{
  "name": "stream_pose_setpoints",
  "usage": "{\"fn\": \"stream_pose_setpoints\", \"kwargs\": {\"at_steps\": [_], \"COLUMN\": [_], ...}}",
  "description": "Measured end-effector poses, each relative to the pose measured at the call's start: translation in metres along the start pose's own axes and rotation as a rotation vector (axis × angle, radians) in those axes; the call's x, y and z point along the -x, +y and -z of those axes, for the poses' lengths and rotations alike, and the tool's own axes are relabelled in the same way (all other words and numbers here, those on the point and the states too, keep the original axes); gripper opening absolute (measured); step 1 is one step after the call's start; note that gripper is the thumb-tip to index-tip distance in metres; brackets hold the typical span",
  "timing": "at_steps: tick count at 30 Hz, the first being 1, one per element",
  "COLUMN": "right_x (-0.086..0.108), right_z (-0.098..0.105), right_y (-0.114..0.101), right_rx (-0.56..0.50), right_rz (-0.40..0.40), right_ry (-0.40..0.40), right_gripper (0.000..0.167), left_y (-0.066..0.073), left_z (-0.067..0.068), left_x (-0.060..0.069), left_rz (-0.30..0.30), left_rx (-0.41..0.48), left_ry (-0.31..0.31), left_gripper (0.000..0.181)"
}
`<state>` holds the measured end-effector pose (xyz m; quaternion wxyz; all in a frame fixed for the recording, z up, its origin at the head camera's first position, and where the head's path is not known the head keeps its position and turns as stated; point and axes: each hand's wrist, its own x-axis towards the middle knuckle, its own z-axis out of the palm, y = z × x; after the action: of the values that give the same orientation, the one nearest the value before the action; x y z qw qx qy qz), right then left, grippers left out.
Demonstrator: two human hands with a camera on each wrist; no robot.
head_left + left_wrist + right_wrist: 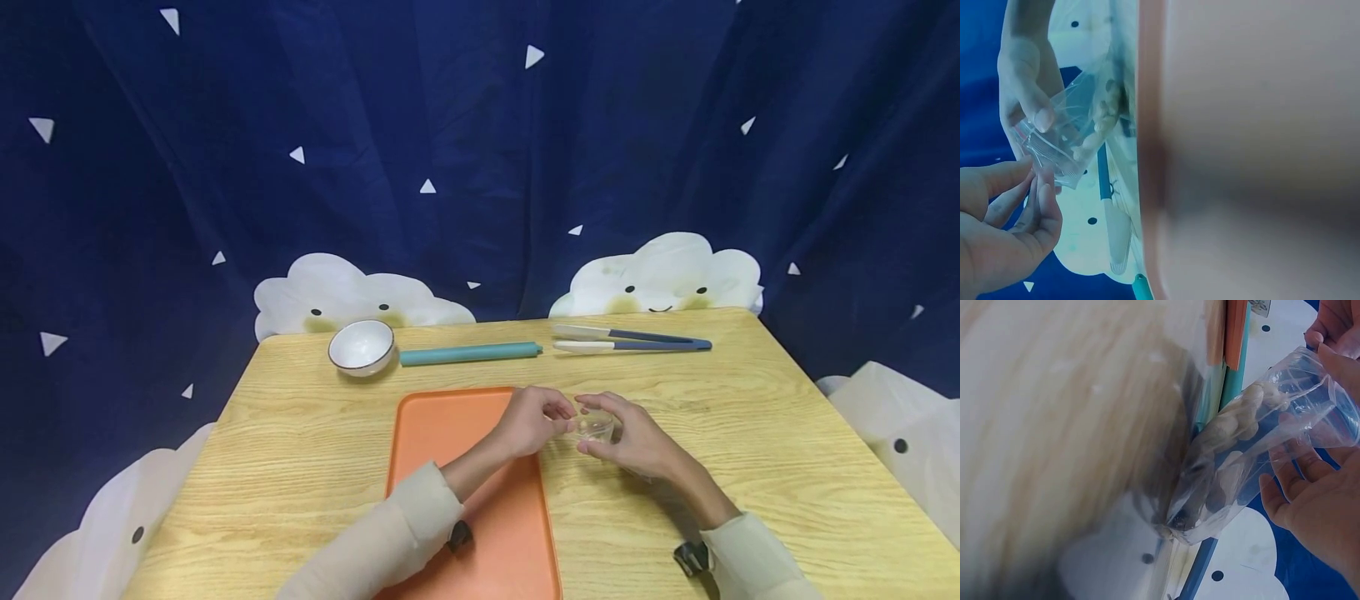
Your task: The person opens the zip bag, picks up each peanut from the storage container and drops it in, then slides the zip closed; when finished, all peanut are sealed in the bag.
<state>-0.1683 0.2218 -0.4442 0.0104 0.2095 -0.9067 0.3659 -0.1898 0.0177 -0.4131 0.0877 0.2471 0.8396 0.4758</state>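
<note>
A clear plastic zip bag (1254,444) holds several pale, lumpy pieces (1235,425) whose exact kind I cannot tell. My left hand (528,421) pinches the rim of the bag between thumb and fingertips, beside the tray's far right corner. On the other side, my right hand (637,437) holds the bag near its mouth, thumb and fingers curved around it. The mouth looks parted in the head view. In the left wrist view the pieces lie in the bag's lower part, and the left hand (1013,231) grips the zip edge.
An orange tray (427,425) lies under the left forearm on the wooden table (300,467). Behind it are a white bowl (362,345), a teal stick (470,354) and blue-and-white tongs (637,345). A dark blue curtain (480,125) hangs beyond the table.
</note>
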Motion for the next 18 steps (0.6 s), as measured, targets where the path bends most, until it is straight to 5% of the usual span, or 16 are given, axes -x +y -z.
{"fn": "stream_pose_setpoints", "kwargs": {"at_steps": [5,14,18], "right_x": [0.0003,0.0009,0.0001], "right_z": [0.0006,0.0035,0.0044], "right_y": [-0.0015,-0.0038,-0.0040], "right_rx": [-0.001,-0.005,0.006], "right_rz": [0.005,-0.005,-0.003], "right_ry": [0.002,-0.010,-0.004], "right_gripper": [0.061,0.067,0.071], "left_y": [-0.0039,-0.0013,0.0014], "left_z": [0.0017,0.0038,0.0020], "left_x": [0.0021,0.0048,0.0053], "left_rz": [-0.037,-0.064,-0.085], "left_rx": [-0.056,-0.175,-0.218], "left_ry": [-0.035,-0.285,-0.316], "left_gripper": [0.009,0.027,0.030]}}
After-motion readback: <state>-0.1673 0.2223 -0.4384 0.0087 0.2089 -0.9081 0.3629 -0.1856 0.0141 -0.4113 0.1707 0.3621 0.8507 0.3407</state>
